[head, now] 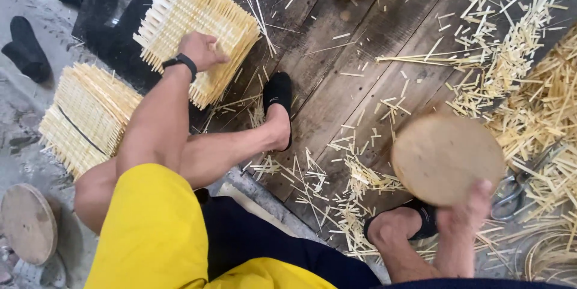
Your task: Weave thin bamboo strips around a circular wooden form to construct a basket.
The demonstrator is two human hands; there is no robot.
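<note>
Head view shows the left hand, fingers curled, gripping the near edge of a woven bamboo mat on the far-left stack; it looks light, stiff and springy, with prickly ends. The right hand pinches the near rim of a round wooden disc, rigid and heavier.

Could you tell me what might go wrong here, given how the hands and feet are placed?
The left hand grips the top woven mat, whose stick ends jut out and could prick fingers. The right hand holds the round board by its edge; it may slip onto the foot. Scissors lie half hidden among offcuts.
</note>
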